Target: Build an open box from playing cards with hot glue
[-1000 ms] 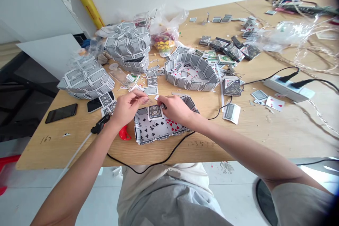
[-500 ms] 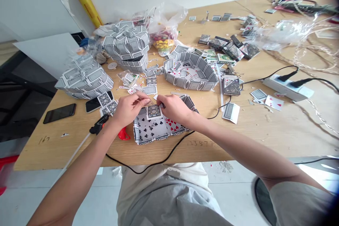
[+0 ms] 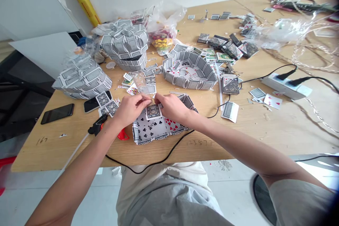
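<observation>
Pinched a playing card (image 3: 153,112) in the right hand (image 3: 172,106), over the far left part of the open box (image 3: 145,131) on the tabletop (image 3: 47,150). Had the left hand (image 3: 132,108) pinched narrow just left; could not tell around what.

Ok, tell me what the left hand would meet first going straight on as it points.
The left hand would likely meet the right hand first, close ahead in the picture, though depth is unclear.
</observation>
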`<state>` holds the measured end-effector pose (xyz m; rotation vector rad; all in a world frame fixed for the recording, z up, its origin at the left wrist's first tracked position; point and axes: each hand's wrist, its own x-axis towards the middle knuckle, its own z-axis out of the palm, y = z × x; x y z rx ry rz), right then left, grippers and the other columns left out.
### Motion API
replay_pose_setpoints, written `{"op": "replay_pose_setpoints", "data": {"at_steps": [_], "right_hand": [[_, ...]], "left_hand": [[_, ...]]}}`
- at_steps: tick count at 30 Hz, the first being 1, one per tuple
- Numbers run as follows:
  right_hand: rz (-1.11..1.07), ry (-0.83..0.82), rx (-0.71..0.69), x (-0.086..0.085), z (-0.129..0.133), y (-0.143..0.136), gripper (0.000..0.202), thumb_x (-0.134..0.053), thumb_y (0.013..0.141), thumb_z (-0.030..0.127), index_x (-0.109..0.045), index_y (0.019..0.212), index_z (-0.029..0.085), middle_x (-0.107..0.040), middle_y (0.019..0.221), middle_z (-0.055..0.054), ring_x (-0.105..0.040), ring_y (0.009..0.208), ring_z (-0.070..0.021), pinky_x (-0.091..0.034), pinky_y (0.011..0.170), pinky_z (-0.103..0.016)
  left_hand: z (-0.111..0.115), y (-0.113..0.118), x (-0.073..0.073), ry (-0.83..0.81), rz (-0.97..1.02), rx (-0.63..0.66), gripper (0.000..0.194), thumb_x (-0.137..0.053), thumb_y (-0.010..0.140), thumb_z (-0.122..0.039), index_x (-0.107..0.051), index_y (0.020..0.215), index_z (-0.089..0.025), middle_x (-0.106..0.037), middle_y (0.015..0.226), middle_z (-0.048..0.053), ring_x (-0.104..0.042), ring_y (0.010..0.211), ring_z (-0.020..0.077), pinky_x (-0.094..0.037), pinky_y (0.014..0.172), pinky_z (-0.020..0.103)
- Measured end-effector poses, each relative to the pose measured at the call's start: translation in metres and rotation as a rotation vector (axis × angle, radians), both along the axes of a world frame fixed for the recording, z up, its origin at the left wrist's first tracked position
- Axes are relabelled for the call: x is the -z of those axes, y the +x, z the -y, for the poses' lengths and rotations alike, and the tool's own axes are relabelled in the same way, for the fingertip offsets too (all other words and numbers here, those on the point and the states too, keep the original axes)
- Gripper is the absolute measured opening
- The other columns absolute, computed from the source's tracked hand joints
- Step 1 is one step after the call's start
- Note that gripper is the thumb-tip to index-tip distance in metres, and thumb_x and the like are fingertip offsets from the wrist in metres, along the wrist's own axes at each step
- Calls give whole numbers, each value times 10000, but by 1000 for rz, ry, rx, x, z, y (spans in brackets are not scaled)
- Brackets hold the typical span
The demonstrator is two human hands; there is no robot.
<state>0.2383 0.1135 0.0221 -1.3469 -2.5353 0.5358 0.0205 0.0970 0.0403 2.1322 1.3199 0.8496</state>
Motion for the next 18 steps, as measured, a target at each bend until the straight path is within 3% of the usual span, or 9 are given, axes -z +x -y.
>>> {"op": "replay_pose_setpoints", "data": {"at_steps": [7, 18], "right_hand": [[76, -49, -27, -10, -3, -2, 325, -534, 925, 20, -772, 1107, 145, -829, 1042, -139, -690, 817, -213, -311, 687, -331], [98, -64, 24, -16, -1, -7, 309, -570, 927, 36, -808, 1088, 151, -827, 1007, -133, -698, 834, -216, -312, 686, -325]], "left_hand": [[-1, 3, 0, -38, -30, 0, 198, -664, 1022, -360, -796, 992, -216, -856, 1004, 49, -803, 937, 218, -624, 910, 354], [0, 4, 1, -78, 34, 11, 181, -682, 1005, -339, -808, 979, -211, -852, 988, 45, -794, 941, 209, -624, 901, 330]]}}
